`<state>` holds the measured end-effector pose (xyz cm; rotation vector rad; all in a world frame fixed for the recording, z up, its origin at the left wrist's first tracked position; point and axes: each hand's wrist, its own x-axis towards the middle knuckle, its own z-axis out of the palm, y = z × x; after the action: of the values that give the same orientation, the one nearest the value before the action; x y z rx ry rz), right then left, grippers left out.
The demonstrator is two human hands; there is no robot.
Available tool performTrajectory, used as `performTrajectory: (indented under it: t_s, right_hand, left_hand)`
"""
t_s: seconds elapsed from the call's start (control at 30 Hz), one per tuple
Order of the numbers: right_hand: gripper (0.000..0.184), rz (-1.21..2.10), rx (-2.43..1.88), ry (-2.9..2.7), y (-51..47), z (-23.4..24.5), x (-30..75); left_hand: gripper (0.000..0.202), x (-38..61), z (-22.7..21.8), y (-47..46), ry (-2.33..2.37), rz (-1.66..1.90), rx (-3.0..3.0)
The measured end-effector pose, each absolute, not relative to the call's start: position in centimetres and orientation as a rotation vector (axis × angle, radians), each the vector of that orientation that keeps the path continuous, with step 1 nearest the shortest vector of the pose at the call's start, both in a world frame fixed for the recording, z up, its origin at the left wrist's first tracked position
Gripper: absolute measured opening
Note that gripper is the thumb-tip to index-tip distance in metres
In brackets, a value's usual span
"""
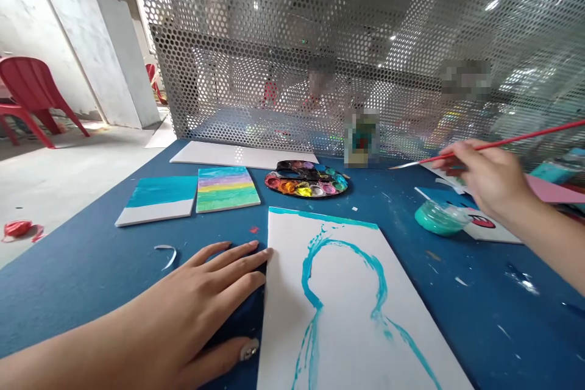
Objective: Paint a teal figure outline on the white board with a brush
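My left hand point(219, 292) lies flat on the blue table with its fingers stretched out, the fingertips at the left edge of a white canvas point(347, 341). On that canvas a turquoise outline of a head and shoulders is painted, with a turquoise band along the top edge. Raised at the right, my right hand point(496, 177) pinches a red-handled paintbrush point(525, 136), its pale tip pointing left above the table. Below that hand stands a small clear cup of green liquid point(441, 217). A paint palette point(306, 179) with several colours lies beyond the canvas.
Two small painted canvases, a teal-and-white one point(158, 198) and a striped one point(227, 189), lie at left. A long white board point(242, 154) rests by the perforated metal screen point(283, 55). A red chair point(34, 94) stands on the floor. Paper scraps dot the table point(219, 341).
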<state>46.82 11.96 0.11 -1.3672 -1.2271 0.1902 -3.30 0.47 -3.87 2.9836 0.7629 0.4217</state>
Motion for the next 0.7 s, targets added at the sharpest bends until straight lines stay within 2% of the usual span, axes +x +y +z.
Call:
performTrajectory:
  t_s: [0.13,0.23,0.7]
  right_hand:
    - [0.022,0.443,-1.41,-1.359,15.8,-0.2,44.0]
    - [0.024,0.517,-1.447,-1.376,18.0,-1.2,42.4]
    - [0.026,0.429,-1.585,-1.41,22.2,-2.3,39.0]
  left_hand:
    - [0.049,-3.3,-3.7,0.4,0.77,0.385,2.994]
    - [0.05,-3.2,-3.6,0.3,0.767,0.382,2.976]
    - [0.053,-3.3,-3.4,0.3,0.774,0.4,2.927]
